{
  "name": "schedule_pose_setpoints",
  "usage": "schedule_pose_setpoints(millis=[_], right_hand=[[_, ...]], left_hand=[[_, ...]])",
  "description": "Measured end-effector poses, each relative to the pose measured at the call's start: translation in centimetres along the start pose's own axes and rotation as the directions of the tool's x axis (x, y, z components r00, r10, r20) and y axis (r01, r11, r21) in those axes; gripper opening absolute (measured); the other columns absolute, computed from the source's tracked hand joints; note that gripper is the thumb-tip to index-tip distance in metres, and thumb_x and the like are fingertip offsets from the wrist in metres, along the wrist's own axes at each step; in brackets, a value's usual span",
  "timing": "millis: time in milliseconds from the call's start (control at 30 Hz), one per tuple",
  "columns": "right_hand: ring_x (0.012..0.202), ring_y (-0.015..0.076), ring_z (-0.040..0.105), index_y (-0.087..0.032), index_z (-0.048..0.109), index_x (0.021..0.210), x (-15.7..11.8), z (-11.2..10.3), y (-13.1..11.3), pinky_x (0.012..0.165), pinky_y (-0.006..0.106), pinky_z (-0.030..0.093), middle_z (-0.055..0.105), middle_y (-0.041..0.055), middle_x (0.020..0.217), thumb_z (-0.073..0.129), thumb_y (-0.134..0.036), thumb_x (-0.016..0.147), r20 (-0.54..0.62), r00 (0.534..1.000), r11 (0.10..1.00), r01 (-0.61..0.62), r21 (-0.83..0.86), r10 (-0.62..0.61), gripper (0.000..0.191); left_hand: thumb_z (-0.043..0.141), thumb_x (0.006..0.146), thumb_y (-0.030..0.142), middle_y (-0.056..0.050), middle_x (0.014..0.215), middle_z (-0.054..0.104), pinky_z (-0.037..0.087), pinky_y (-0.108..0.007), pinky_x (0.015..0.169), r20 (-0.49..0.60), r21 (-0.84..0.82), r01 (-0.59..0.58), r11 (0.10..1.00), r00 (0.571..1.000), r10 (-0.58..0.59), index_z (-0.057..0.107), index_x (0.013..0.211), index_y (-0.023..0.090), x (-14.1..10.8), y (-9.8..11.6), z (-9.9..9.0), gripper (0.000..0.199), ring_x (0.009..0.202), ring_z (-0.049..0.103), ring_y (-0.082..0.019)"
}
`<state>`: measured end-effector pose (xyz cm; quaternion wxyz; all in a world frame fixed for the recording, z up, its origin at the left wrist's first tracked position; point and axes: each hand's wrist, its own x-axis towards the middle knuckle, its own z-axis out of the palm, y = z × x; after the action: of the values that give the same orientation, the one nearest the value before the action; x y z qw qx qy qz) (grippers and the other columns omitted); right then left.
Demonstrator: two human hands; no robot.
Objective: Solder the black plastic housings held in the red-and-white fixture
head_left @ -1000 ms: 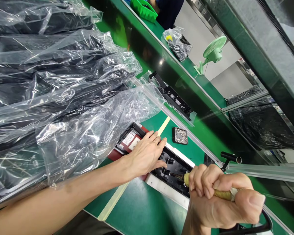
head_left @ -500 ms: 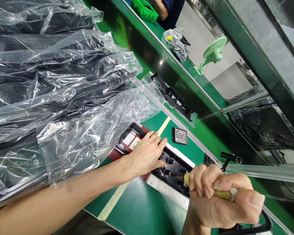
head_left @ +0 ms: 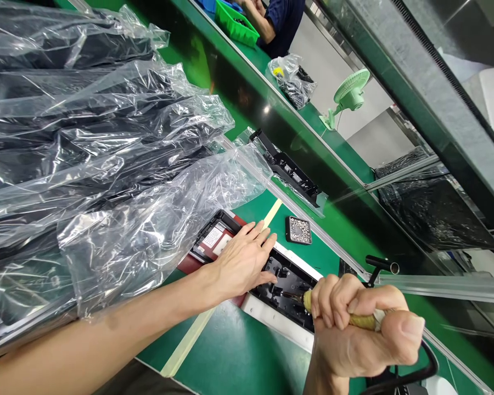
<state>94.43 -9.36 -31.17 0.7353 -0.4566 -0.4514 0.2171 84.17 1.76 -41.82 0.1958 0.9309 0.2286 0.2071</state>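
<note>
A long black plastic housing [head_left: 287, 276] lies in a white and dark red holder [head_left: 267, 317] on the green bench. Spread across the housing's left part, my left hand [head_left: 242, 260] rests with its fingers apart and grips nothing. My right hand [head_left: 360, 323] is wrapped round a screwdriver [head_left: 308, 300] with a yellow-wrapped grip and a dark cable. The tool's tip points left into the housing's inside; its exact contact cannot be made out. Behind the housing stands a small black square tray [head_left: 299, 230] full of tiny silvery screws.
Black parts in clear plastic bags [head_left: 107, 131] are piled at the left. Another black part [head_left: 288, 167] lies on plastic beyond the metal rail. Farther back are a green fan [head_left: 352, 90], a green basket [head_left: 236, 23] and a person's arm. A black tube bracket [head_left: 382, 265] stands right.
The camera view has shifted slightly, moving the bench and bags in the picture. My left hand stays on the housing, and my right hand still grips the screwdriver, a little lower over the housing.
</note>
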Motion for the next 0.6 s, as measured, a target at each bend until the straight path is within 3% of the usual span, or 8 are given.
schedule_pose_setpoints(millis=[367,600], right_hand=[[0.033,0.0079,0.03,-0.021,0.053,0.064,0.26,0.79,-0.19,0.033,0.02,0.035,0.036,-0.008,0.042,0.039,-0.041,0.098,-0.058,0.998,1.0,0.009,-0.021,-0.011,0.042],[0.036,0.0087,0.036,-0.021,0.054,0.067,0.18,0.06,-0.3,0.036,0.022,0.039,0.04,-0.0071,0.045,0.037,-0.039,0.099,-0.018,1.0,1.0,0.003,-0.028,-0.003,0.041]], left_hand=[[0.082,0.074,0.06,-0.023,0.151,0.053,0.032,-0.055,0.122,0.023,0.008,0.005,1.0,1.0,-0.006,0.048,0.144,0.003,0.17,0.15,-0.05,0.096,0.149,0.038,-0.042],[0.082,0.073,0.061,-0.022,0.149,0.055,0.032,-0.056,0.122,0.01,0.017,0.002,1.0,1.0,-0.002,0.05,0.143,0.005,0.25,0.02,0.01,0.095,0.148,0.039,-0.044]])
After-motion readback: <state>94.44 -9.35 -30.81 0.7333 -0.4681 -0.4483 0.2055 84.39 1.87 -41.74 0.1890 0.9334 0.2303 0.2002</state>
